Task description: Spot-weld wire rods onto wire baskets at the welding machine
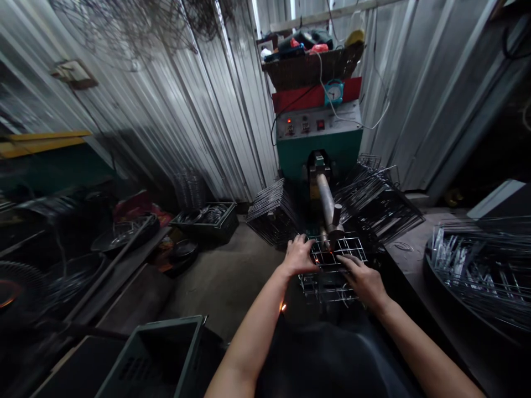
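Observation:
A small metal wire rack (352, 240) lies under the tip of a spot welder's arm (327, 200). My left hand (299, 256) grips the rack's left side, thumb pointing inward. On the opposite side, my right hand (366, 281) has its fingers closed at the wires, partly blurred. Small orange glows show at the electrode tip (331, 247) and beside my left thumb. A bright spark (283, 307) hangs in the air near my left forearm. The rack's lower part is dim and hard to make out.
Stacked wire frames stand left (271, 213) and right (377, 202) of the green welding machine (319, 145). A round tub (435, 276) of wire pieces is at far right. A green crate (170, 326) sits at lower left, a parts bin (224, 229) behind it.

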A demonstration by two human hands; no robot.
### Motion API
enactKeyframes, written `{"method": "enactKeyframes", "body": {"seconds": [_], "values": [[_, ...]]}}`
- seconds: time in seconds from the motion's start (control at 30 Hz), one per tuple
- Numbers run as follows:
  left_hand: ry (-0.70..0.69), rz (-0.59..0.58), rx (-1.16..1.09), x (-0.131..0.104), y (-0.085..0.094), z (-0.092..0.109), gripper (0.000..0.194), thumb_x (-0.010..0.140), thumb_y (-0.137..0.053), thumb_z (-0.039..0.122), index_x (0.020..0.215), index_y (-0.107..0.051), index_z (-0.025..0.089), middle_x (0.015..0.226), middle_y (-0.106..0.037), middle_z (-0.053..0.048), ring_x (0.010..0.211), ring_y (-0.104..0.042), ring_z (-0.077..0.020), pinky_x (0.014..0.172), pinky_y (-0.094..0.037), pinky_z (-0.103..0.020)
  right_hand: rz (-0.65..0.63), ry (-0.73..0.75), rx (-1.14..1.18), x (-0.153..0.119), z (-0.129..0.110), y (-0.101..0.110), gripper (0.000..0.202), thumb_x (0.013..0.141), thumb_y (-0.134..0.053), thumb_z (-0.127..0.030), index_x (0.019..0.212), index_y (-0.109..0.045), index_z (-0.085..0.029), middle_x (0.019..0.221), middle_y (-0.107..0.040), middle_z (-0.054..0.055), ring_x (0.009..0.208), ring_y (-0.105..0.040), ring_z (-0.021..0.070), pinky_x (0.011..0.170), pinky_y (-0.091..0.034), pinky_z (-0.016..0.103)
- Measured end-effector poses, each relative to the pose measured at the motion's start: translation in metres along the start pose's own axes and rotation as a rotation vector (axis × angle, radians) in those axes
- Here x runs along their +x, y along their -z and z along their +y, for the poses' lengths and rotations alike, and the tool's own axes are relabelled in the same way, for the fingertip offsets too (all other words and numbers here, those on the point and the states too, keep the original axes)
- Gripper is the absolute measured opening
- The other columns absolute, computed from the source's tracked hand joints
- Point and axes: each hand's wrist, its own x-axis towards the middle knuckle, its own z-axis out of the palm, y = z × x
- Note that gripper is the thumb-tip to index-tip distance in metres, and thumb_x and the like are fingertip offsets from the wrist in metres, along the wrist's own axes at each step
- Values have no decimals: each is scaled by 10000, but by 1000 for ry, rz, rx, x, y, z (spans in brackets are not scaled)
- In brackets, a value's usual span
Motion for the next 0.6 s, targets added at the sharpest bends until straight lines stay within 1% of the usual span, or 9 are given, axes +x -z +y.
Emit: {"method": "enactKeyframes", "body": {"seconds": [0.07, 0.13, 0.23, 0.37, 0.47, 0.6], "values": [[-9, 9, 14, 0, 0, -1, 896, 435, -757, 529, 1221, -476, 205, 1297, -409, -157, 1216, -352, -336, 967, -340, -507, 57, -65, 30, -7, 5, -2, 294, 868, -411, -241, 1111, -577, -236, 1146, -589, 47, 809, -636, 154, 620, -487, 232], [-23, 12, 13, 3, 0, -2, 903, 440, -756, 528, 1227, -474, 189, 1307, -400, -174, 1227, -340, -343, 973, -329, -510, 49, -100, 16, -8, 9, -3, 264, 873, -405, -247, 1036, -613, -234, 1118, -597, 41, 767, -638, 148, 589, -482, 226], [-17, 0, -7, 12, 1, -6, 905, 443, -757, 527, 1230, -476, 181, 1308, -403, -179, 1228, -342, -337, 979, -325, -502, 15, -104, -62, 3, 9, -3, 271, 863, -409, -205, 1018, -629, -242, 1113, -597, 41, 693, -634, 137, 535, -457, 219], [3, -7, -27, 26, 3, -12, 907, 437, -751, 550, 1231, -474, 209, 1302, -415, -141, 1225, -351, -314, 986, -330, -479, 19, -104, -125, 21, 8, -5, 283, 863, -406, -205, 1032, -629, -245, 1112, -596, 51, 639, -620, 124, 493, -421, 212], [7, -32, -45, 32, 4, -16, 899, 425, -760, 541, 1220, -482, 225, 1298, -421, -125, 1214, -368, -301, 982, -341, -463, 16, -91, -134, 26, 8, -6, 293, 858, -395, -186, 1027, -629, -236, 1104, -602, 51, 636, -616, 122, 478, -399, 205], [16, -76, -98, 36, 0, -20, 905, 430, -763, 545, 1223, -486, 207, 1303, -417, -141, 1223, -365, -306, 992, -336, -446, -16, -84, -146, 30, 7, -7, 303, 858, -378, -174, 1028, -624, -224, 1114, -599, 59, 630, -610, 124, 482, -382, 207]]}}
